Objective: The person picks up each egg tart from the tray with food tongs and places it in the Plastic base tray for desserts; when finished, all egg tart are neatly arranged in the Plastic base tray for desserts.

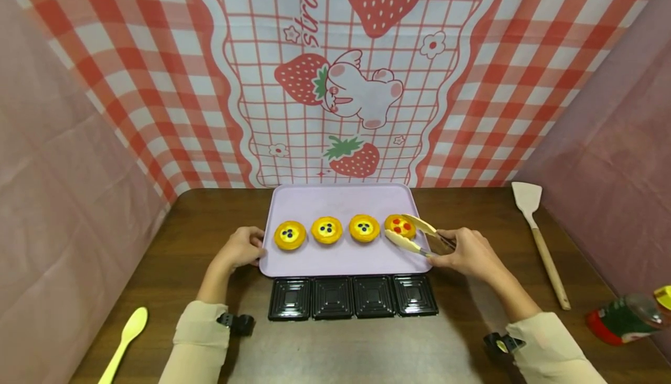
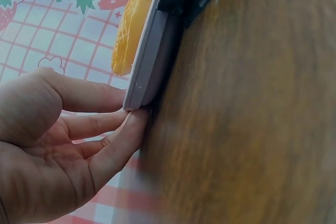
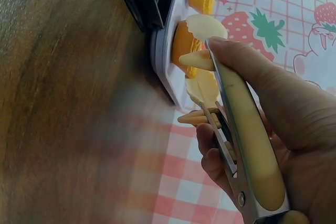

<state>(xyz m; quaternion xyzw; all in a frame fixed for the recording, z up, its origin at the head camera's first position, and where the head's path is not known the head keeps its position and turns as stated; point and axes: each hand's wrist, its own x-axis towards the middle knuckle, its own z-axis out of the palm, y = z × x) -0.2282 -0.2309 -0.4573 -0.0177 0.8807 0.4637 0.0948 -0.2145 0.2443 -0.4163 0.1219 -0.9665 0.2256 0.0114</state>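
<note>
A lilac tray (image 1: 341,264) bears a row of egg tarts. Three have dark blue berries, such as the leftmost tart (image 1: 290,235); the rightmost tart (image 1: 396,227) has red pieces. My left hand (image 1: 242,248) holds the tray's left edge, thumb and fingertips at the rim (image 2: 137,85). In my right hand (image 1: 469,253) are tongs (image 1: 427,228) with cream tips. Those tips stand spread on either side of the red-topped tart, seen from the side in the right wrist view as an orange crust (image 3: 184,51). Whether they touch it, I cannot tell.
Several black square plastic trays (image 1: 332,298) line up along the tray's near edge. To the right lie a spatula (image 1: 542,247) and a red-and-green bottle (image 1: 624,319) with a yellow cap. A yellow spoon (image 1: 127,337) is at the left. Checked cloth (image 1: 461,157) hangs behind.
</note>
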